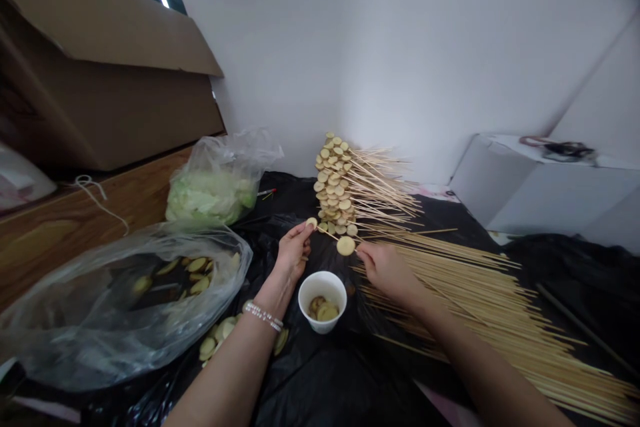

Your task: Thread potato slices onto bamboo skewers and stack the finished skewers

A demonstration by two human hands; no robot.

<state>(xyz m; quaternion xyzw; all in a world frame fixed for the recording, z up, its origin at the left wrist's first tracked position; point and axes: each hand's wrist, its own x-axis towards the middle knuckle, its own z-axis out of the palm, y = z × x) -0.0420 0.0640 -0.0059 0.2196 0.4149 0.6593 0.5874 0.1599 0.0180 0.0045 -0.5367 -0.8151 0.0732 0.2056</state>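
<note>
My left hand (296, 247) pinches a thin, pale potato slice (311, 222) at the tip of a wooden skewer (327, 233). The other end of that skewer is in the closed fingers of my right hand (387, 270). A larger round potato slice (345, 245) is threaded on the stick close to my right fingers. Just below the hands stands a white cup (323, 283) with several slices in it. Behind them rises a stack of threaded potato skewers (334, 180), slices to the left, bare sticks to the right.
Many bare skewers (470, 293) lie under and beyond my right forearm. At left is an open plastic bag (125, 340) with slices, and behind it a bag of pale green vegetable (213, 190). Loose slices (220, 333) lie by my left forearm. A cardboard box (125, 87) and white box (530, 180) flank the black-covered surface.
</note>
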